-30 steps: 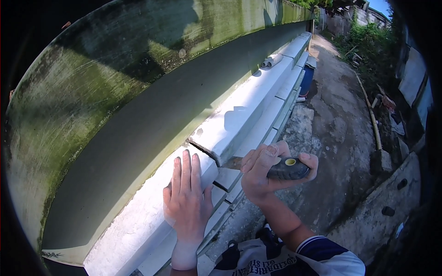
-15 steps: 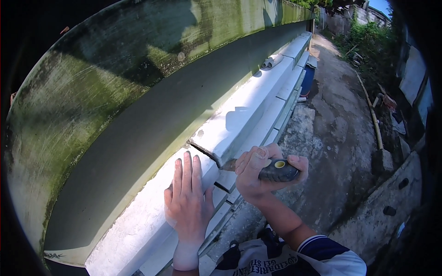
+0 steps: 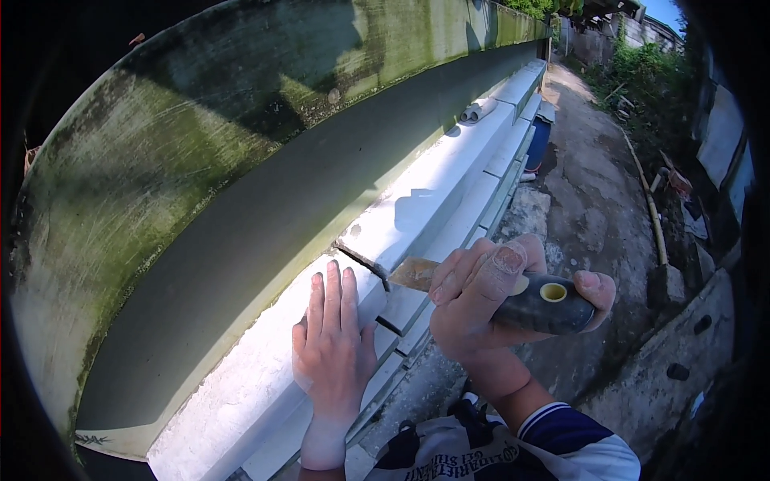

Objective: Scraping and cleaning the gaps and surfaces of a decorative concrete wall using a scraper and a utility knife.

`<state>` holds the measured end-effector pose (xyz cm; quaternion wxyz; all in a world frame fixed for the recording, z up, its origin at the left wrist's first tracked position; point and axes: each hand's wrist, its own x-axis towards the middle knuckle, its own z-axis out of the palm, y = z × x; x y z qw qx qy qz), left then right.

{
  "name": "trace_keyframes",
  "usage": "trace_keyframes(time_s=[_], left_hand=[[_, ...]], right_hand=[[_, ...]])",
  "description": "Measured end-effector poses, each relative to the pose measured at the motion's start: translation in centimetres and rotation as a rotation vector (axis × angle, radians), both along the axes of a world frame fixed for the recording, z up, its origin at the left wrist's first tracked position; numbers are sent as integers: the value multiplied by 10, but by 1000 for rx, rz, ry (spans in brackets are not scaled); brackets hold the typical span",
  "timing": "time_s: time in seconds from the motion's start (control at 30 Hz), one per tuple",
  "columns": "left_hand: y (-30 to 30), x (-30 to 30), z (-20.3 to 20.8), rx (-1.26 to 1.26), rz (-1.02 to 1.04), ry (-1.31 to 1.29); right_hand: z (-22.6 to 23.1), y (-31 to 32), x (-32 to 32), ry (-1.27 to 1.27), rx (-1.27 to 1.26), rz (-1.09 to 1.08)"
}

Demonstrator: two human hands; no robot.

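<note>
My left hand (image 3: 334, 345) lies flat, fingers stretched out, on the near white moulding piece (image 3: 233, 385). My right hand (image 3: 489, 297) is wrapped round the dark handle of a putty knife (image 3: 414, 273), which has a yellow-rimmed hole at its end. Its dirty metal blade points left, with the tip close to the outer end of a dark gap (image 3: 362, 260). I cannot tell whether the tip touches the edge. Beyond that gap a second white moulding piece (image 3: 429, 188) continues along the wall. Dust whitens my fingers.
A mossy green-grey wall (image 3: 200, 120) overhangs on the left. Short grey pipes (image 3: 479, 110) lie farther along the ledge, and stepped white courses (image 3: 473, 200) run below it. A blue container (image 3: 540, 140) stands by the path (image 3: 593, 224). A long pole (image 3: 644, 192) lies on the right.
My right hand has moved right and closer to me with the putty knife, so more of the blade shows outside the gap. My left hand stays flat on the moulding.
</note>
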<state>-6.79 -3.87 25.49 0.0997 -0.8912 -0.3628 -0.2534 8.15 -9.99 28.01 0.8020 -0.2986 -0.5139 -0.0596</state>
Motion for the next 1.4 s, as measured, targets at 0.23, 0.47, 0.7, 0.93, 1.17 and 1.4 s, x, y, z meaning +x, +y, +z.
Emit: trace_keyframes(time_s=[0.23, 0.47, 0.7, 0.93, 1.17, 1.4], left_hand=[[1, -1, 0, -31, -45, 28], [0, 1, 1, -28, -33, 34], [-1, 1, 1, -15, -41, 26], [1, 1, -2, -5, -37, 22], [0, 2, 0, -8, -38, 16], [-2, 4, 1, 8, -3, -9]], right_hand=[[2, 29, 11, -262, 24, -1043], [0, 45, 12, -262, -5, -957], [-12, 35, 4, 137, 151, -663], [-19, 43, 8, -73, 108, -838], [-6, 42, 6, -39, 107, -974], [-14, 47, -1, 68, 264, -807]])
